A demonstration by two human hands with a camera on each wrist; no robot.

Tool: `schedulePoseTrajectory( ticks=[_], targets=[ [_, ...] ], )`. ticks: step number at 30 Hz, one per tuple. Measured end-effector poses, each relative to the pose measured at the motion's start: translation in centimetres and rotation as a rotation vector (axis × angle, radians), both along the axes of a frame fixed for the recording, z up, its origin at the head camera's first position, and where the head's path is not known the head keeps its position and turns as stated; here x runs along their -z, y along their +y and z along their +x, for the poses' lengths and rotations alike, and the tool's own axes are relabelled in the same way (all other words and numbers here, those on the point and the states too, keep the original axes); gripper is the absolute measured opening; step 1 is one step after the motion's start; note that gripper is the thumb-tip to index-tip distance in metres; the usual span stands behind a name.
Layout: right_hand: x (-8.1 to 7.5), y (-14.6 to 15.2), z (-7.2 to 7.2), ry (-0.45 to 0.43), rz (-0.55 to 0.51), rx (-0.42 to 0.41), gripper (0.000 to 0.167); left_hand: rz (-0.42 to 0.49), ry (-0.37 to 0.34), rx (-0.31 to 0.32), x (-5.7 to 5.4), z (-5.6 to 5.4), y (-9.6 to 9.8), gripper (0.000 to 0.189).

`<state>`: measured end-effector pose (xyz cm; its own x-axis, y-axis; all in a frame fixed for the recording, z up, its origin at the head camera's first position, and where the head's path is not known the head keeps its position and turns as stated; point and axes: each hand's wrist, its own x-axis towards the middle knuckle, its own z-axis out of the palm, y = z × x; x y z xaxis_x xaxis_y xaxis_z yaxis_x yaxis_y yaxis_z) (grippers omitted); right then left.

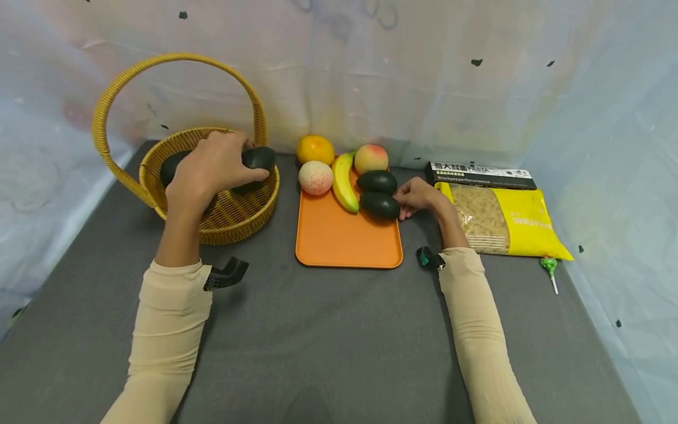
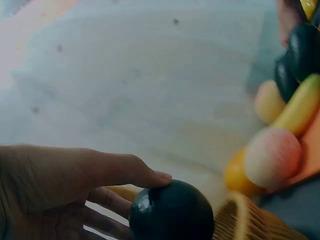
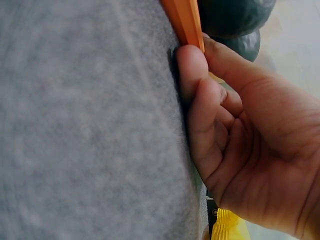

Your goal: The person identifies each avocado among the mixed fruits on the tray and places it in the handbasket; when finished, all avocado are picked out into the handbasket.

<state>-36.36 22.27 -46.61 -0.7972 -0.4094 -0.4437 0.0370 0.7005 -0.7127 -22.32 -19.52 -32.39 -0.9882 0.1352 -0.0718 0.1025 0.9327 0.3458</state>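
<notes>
Dark green and glossy, the avocado [image 1: 258, 158] sits at the right rim of the wicker basket [image 1: 228, 237], in the upper left of the head view; whether it touches the rim cannot be told. Its even shine suggests a moulded imitation, so it is probably light, stiff and hard to bruise, though the smooth curve could slip from a fingertip pinch. Best held across its widest part, with the thumb opposite the fingers, which is near how the left hand [image 1: 214, 166] has it: the left wrist view shows the thumb laid on one side and fingers curled behind, parted about the fruit's width. More dark green fruit lies inside the basket, under its arched handle [image 1: 180, 57]. At the centre of the head view, the right hand [image 1: 416, 197] has thumb and forefinger nearly together, pinching the right edge of the orange tray [image 1: 344, 242]; that thin rim looks rigid and easy to grip. Two more avocados [image 1: 379, 206] lie there beside a banana [image 1: 345, 185], with a peach [image 1: 371, 159], a speckled pale fruit [image 1: 316, 178] and an orange [image 1: 315, 149] towards the top. Farther right are a yellow pasta bag [image 1: 477, 218], a black box [image 1: 482, 175] and a green lollipop [image 1: 549, 265].
</notes>
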Motion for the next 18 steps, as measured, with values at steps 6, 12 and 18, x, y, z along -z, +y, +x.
schedulePoseTrajectory(
  ticks=[6,12,18],
  targets=[
    [0.3,0.0,0.1,-0.007,0.001,-0.014,0.030,-0.055,-0.202,-0.002,3.1,-2.1,-0.9,0.044],
    [0.1,-0.1,-0.2,0.016,0.002,-0.004,0.030,-0.069,-0.236,-0.048,4.4,-2.9,-1.3,0.053],
    [0.1,0.1,-0.1,0.005,0.000,0.000,0.030,-0.062,-0.216,-0.053,4.4,-3.2,-1.4,0.048]
  ],
)
